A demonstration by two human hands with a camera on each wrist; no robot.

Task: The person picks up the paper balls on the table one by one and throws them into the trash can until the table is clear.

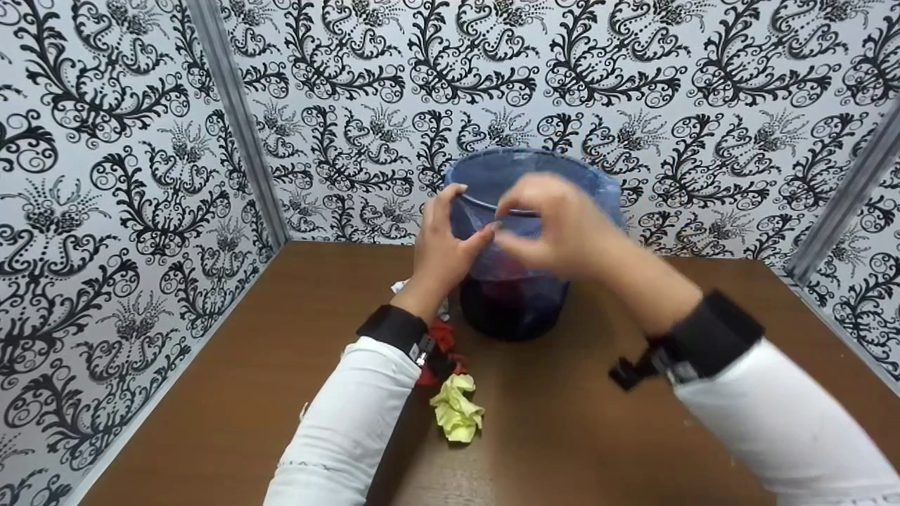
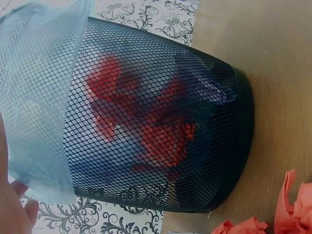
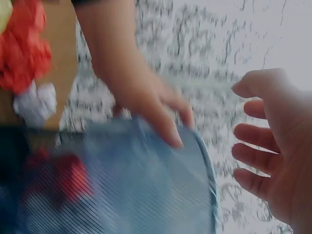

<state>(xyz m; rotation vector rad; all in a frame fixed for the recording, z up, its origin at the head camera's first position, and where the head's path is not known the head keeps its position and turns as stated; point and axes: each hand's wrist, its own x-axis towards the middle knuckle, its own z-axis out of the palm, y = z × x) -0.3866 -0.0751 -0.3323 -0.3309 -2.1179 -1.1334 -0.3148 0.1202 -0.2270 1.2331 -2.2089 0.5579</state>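
A black mesh wastebasket (image 2: 209, 146) stands on the table with a translucent blue bin liner (image 2: 39, 107) folded over its rim. Red crumpled paper (image 2: 168, 141) shows through the mesh. My left hand (image 1: 441, 246) holds the liner at the basket's left side, its thumb in front and its fingers partly hidden behind. Blurred in the head view, my right hand (image 1: 555, 225) is raised in front of the rim, fingers curved. The right wrist view shows that hand apart from the liner, with nothing in it.
Crumpled yellow paper (image 1: 458, 409) lies on the brown table (image 1: 633, 436), nearer than the basket. Red paper balls (image 3: 24, 48) and a white one (image 3: 36, 105) sit by the left forearm. Patterned wall panels (image 1: 337, 140) stand behind and at both sides.
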